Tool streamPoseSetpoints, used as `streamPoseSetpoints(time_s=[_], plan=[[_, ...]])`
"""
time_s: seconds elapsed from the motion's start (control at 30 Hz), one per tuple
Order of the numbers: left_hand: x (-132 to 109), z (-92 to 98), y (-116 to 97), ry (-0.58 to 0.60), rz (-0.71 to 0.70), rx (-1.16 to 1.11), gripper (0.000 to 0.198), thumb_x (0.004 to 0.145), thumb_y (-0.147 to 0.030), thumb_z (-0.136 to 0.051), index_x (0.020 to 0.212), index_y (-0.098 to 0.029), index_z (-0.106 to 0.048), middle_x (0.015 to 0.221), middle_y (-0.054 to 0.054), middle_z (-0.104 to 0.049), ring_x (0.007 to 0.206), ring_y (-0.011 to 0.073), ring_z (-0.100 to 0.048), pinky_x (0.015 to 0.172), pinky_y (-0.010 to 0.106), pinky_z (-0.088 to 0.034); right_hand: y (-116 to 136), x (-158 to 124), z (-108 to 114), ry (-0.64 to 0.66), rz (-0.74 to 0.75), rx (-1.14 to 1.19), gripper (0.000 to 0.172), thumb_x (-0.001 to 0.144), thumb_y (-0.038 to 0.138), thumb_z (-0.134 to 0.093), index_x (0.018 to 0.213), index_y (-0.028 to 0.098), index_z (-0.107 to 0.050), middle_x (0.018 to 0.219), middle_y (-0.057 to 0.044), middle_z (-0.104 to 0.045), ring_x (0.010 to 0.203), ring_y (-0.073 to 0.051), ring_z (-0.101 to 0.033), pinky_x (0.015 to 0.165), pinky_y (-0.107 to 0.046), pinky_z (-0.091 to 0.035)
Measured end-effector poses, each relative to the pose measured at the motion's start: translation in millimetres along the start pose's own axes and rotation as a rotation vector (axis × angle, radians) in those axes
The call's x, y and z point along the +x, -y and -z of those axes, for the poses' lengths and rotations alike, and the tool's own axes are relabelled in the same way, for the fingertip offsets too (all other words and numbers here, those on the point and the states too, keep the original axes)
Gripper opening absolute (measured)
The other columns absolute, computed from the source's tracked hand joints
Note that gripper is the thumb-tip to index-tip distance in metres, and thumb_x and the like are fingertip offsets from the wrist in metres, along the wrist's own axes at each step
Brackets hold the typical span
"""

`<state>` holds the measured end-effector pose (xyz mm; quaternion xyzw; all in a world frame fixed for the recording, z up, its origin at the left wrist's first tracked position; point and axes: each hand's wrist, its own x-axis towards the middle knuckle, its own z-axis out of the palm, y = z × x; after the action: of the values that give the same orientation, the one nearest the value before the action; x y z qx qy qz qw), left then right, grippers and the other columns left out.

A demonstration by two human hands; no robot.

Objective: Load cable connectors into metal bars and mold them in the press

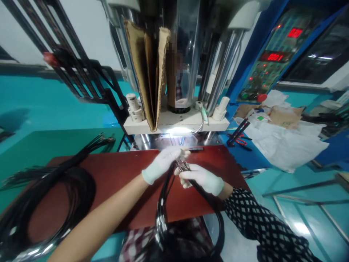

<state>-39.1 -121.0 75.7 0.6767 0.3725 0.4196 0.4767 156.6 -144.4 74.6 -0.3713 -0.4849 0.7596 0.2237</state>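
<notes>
the black cables (160, 213) look like smooth plastic with a glossy sheen, ending in shiny metal tips (183, 166). the gloves (204, 179) are thin, matt cloth, and the patterned sleeve (253, 211) is soft, dull fabric. under them the bench (122, 167) has a smooth reddish-brown top, its material hard to tell. the cardboard (161, 65) is matt paper board with rough, ragged edges; the post (226, 69) is polished metal, the clear panel (188, 54) glossy, plastic or glass, and the floor (300, 218) slick and shiny
</notes>
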Motion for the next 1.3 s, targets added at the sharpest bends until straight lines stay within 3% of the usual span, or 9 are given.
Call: streamPoseSetpoints(time_s=[0.1,0.23,0.37,0.5,0.7,0.9,1.1,1.23,1.3], plan=[[6.1,24.6,20.6,-0.202,-0.013,0.64,0.039,0.1,-0.034,-0.036,0.112,-0.012,-0.066,0.111,0.016,-0.068,0.108,0.0288,-0.061,0.099,0.046,-0.046,-4.2,4.7,4.8,-0.03,0.003,-0.039,0.029,0.076,0.028,-0.076,0.099,0.012,-0.066,0.069,0.002,-0.06,0.06,-0.008,-0.057,0.062,-0.021,-0.048],[23.2,37.3,51.0,-0.011,0.046,1.234,0.033,0.093,-0.033,-0.052,0.115,-0.012,-0.064,0.116,0.018,-0.063,0.112,0.0323,-0.054,0.097,0.047,-0.042,-10.7,11.3,5.6,-0.072,-0.038,0.025,0.029,0.069,0.027,-0.082,0.085,0.012,-0.064,0.07,0.0,-0.064,0.065,-0.01,-0.063,0.062,-0.021,-0.05],[35.3,29.4,66.3,0.085,0.035,1.248,0.029,0.097,-0.034,-0.048,0.11,-0.017,-0.067,0.111,0.013,-0.063,0.105,0.0273,-0.054,0.091,0.04,-0.043,-14.5,14.5,5.6,-0.016,-0.133,0.098,0.04,0.069,0.041,-0.085,0.086,0.009,-0.068,0.08,-0.006,-0.068,0.076,-0.016,-0.07,0.066,-0.023,-0.056],[15.2,32.2,59.4,0.097,0.08,1.269,0.03,0.098,-0.033,-0.044,0.103,-0.017,-0.068,0.101,0.012,-0.062,0.095,0.026,-0.056,0.082,0.037,-0.042,-11.2,10.8,6.6,0.032,-0.179,0.076,0.032,0.075,0.035,-0.08,0.086,0.007,-0.069,0.079,-0.007,-0.069,0.07,-0.014,-0.069,0.059,-0.02,-0.054],[-33.4,35.1,33.6,0.041,0.248,1.406,0.027,0.098,-0.034,-0.045,0.108,-0.016,-0.062,0.107,0.013,-0.063,0.1,0.0309,-0.058,0.079,0.039,-0.042,-14.1,11.1,-4.8,0.16,-0.426,0.363,0.022,0.093,0.027,-0.058,0.088,0.008,-0.069,0.056,0.005,-0.047,0.039,0.0,-0.032,0.035,-0.011,-0.023],[-39.7,28.3,29.1,0.09,0.329,1.516,0.03,0.099,-0.039,-0.041,0.103,-0.015,-0.059,0.104,0.015,-0.063,0.096,0.0326,-0.061,0.074,0.038,-0.042,-17.1,18.6,-27.4,0.098,-0.216,-0.011,0.015,0.086,0.025,-0.067,0.083,0.01,-0.068,0.08,-0.007,-0.072,0.061,-0.008,-0.061,0.05,-0.016,-0.047],[-108.5,52.2,2.3,-0.173,0.683,1.32,0.027,0.097,-0.043,-0.041,0.1,-0.019,-0.053,0.071,0.006,-0.061,0.061,0.025,-0.059,0.054,0.03,-0.032,-14.1,6.6,-25.0,-0.059,0.057,-0.485,0.02,0.081,0.032,-0.071,0.078,0.012,-0.069,0.071,-0.004,-0.071,0.061,-0.012,-0.063,0.057,-0.023,-0.049],[-137.5,55.6,-14.6,-0.449,0.598,0.83,0.033,0.097,-0.049,-0.04,0.098,-0.02,-0.056,0.069,0.002,-0.057,0.057,0.0169,-0.053,0.055,0.026,-0.036,-12.6,5.5,-24.5,0.028,0.036,-0.319,0.02,0.082,0.031,-0.071,0.08,0.012,-0.067,0.074,-0.004,-0.07,0.061,-0.01,-0.059,0.057,-0.022,-0.048],[-131.5,49.1,-15.1,-0.426,0.535,0.384,0.04,0.098,-0.053,-0.038,0.097,-0.019,-0.058,0.07,0.0,-0.055,0.053,0.0127,-0.047,0.051,0.024,-0.035,-10.5,5.8,-27.7,0.07,0.019,-0.244,0.021,0.082,0.032,-0.072,0.081,0.012,-0.067,0.076,-0.004,-0.07,0.062,-0.01,-0.059,0.058,-0.023,-0.048]])
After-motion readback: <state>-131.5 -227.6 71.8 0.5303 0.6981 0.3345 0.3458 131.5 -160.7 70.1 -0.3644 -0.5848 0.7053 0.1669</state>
